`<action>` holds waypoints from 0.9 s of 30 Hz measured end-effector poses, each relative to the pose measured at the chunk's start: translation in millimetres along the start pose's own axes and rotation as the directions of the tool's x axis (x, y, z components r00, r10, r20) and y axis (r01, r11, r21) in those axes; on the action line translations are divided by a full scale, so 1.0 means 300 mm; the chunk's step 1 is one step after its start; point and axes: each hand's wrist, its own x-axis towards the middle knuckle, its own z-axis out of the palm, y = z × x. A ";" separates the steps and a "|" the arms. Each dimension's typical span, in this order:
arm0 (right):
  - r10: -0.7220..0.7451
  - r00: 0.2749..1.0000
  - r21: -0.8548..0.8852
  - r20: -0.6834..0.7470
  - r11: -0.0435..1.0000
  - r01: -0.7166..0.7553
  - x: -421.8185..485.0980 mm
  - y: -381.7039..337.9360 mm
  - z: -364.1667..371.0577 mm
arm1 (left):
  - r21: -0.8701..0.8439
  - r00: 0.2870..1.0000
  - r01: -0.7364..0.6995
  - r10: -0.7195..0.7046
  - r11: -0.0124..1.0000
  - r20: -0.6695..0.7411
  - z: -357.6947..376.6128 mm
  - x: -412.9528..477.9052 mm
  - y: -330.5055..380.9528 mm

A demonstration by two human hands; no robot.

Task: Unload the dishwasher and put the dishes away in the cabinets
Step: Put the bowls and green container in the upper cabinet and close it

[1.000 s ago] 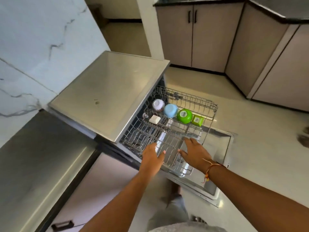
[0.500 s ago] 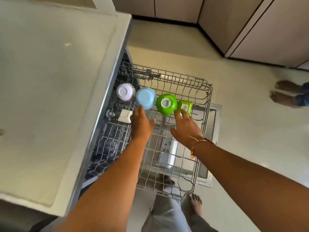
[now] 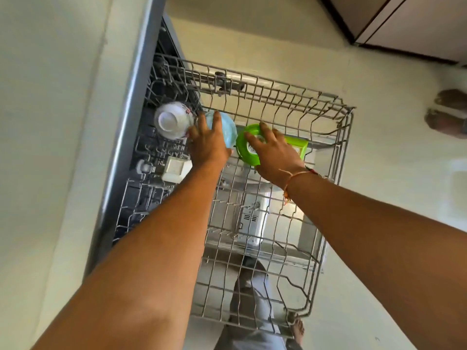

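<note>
- The left hand (image 3: pixel 207 145) has its grip apart, fingers spread and laid over the upturned blue bowl (image 3: pixel 228 130), thumb toward 9 o'clock.
- The right hand (image 3: pixel 275 152) also has its grip apart, fingertips touching the upturned green bowl (image 3: pixel 246 147).
- Both bowls sit touching in the far half of the pulled-out rack (image 3: pixel 278 88).
- A white bowl (image 3: pixel 169 121) lies at 9 o'clock of the blue one, under the bench (image 3: pixel 63 122) edge.
- A green square container (image 3: pixel 298 145) is just beside the green bowl at 3 o'clock.
- Toward 6 o'clock the rack shows only wire tines.
</note>
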 end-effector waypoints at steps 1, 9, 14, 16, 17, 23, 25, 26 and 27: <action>-0.015 1.000 -0.027 0.001 1.000 0.015 0.009 0.000 0.008 | 0.000 1.000 0.007 -0.007 1.000 -0.006 0.005 0.005 0.003; -0.005 1.000 -0.001 -0.014 1.000 0.005 0.066 0.014 -0.003 | -0.081 0.980 -0.006 -0.011 0.997 -0.198 -0.008 -0.019 -0.002; -0.014 0.998 -0.012 -0.067 1.000 0.013 0.036 0.001 -0.039 | -0.213 0.932 -0.048 -0.033 0.976 -0.362 -0.057 -0.135 -0.016; 0.033 0.994 0.063 -0.100 0.998 -0.027 -0.004 0.000 -0.067 | -0.243 0.907 -0.039 -0.068 0.969 -0.416 -0.086 -0.216 -0.019; 0.063 0.991 0.120 -0.121 0.992 -0.048 -0.036 -0.002 -0.087 | -0.256 0.894 -0.037 -0.083 0.966 -0.441 -0.102 -0.265 -0.019; 0.219 0.958 0.720 -0.183 0.693 -0.021 -0.408 -0.009 -0.261 | -0.510 0.857 0.047 -0.297 0.859 -0.421 -0.267 -0.729 0.055; 0.230 0.962 0.863 -0.148 0.504 0.012 -0.562 -0.017 -0.327 | -0.559 0.833 0.038 -0.335 0.828 -0.440 -0.320 -0.922 0.103; 0.203 0.968 0.907 -0.150 0.418 0.053 -0.657 -0.029 -0.369 | -0.580 0.812 0.029 -0.357 0.814 -0.462 -0.349 -1.031 0.123; 0.168 0.974 0.946 -0.152 0.309 0.094 -0.744 -0.043 -0.406 | -0.597 0.789 0.015 -0.376 0.802 -0.486 -0.375 -1.126 0.139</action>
